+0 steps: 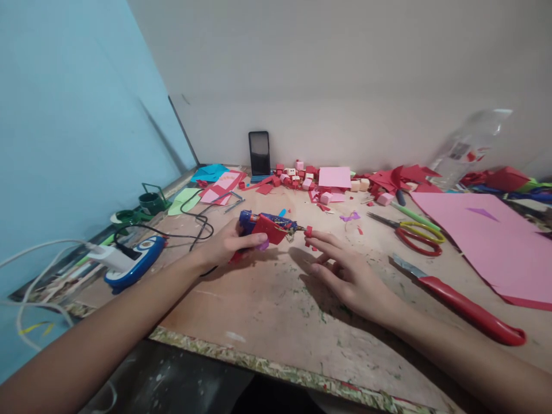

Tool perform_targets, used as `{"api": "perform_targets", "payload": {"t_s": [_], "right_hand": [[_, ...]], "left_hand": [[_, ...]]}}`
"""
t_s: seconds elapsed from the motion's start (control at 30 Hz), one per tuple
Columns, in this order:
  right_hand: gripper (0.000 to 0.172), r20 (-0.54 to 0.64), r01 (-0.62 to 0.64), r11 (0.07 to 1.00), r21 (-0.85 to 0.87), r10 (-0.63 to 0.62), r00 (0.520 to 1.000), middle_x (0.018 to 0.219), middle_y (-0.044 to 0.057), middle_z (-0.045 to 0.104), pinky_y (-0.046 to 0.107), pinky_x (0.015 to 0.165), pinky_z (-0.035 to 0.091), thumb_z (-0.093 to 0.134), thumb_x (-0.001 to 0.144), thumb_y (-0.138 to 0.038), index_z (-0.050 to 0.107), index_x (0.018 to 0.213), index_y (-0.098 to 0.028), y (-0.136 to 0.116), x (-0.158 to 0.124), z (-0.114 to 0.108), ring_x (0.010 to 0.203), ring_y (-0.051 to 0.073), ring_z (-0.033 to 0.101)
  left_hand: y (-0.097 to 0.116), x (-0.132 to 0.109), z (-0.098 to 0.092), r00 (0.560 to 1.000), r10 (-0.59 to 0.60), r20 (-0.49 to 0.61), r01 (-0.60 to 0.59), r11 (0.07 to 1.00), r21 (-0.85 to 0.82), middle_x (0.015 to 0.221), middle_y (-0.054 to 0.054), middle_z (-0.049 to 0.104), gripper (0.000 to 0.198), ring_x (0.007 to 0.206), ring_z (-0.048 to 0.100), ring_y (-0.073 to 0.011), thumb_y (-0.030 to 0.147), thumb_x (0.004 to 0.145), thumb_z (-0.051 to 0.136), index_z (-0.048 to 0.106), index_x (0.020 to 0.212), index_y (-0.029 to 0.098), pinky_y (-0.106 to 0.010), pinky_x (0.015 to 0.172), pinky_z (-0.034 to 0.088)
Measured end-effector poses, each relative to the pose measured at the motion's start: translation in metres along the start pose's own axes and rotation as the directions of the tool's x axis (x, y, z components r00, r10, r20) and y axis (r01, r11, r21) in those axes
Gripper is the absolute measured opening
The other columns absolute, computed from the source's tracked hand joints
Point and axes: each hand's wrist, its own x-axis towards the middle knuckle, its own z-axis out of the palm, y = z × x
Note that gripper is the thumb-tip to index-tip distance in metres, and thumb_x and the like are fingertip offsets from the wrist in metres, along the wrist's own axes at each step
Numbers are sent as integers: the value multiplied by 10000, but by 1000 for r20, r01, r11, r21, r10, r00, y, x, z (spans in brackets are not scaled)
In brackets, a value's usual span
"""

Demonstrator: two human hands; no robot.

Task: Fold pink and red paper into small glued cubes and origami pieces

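Tilting the glue gun (246, 221), clasped in the curled left hand (229, 244), could leave the loosely spread right hand (350, 279), its hold on the red paper scrap (309, 231) unclear, burned by the nozzle (301, 229) beside its fingertips.

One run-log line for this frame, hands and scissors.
left hand: holding blue glue gun | right hand: near small red piece at nozzle, grip unclear | scissors: on table

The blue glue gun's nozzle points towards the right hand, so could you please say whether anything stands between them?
A small red piece shows between the nozzle of the glue gun and the right hand; whether it touches the nozzle is unclear.
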Motion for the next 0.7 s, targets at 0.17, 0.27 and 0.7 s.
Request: {"api": "perform_targets", "payload": {"t_s": [0.17,0.27,0.7], "right_hand": [[442,-7,-4,1000,-22,4,1000,1574,115,511,420,828,618,533,1006,-276,603,1442,-264,-1,0,0,989,230,723],[446,-6,-13,1000,-22,12,1000,1580,108,507,417,824,618,532,1010,-286,597,1451,-276,-1,0,0,994,233,722],[413,0,-10,1000,-27,10,1000,1573,121,518,452,908,614,535,1006,-266,620,1408,-231,-2,0,-1,1113,258,713]], "left_hand": [[1,-1,2,1000,16,-3,-16,1000,-13,602,26,540,293,499,408,-94,426,823,767,651,804,158,-225,439,264],[1,-1,1,999,20,-26,-21,999,-27,617,24,557,274,517,424,-96,403,809,785,659,814,159,-224,458,291],[4,-2,4,1000,-3,-21,3,1000,4,541,31,505,302,473,391,-97,420,828,764,628,752,162,-253,436,218]]}}
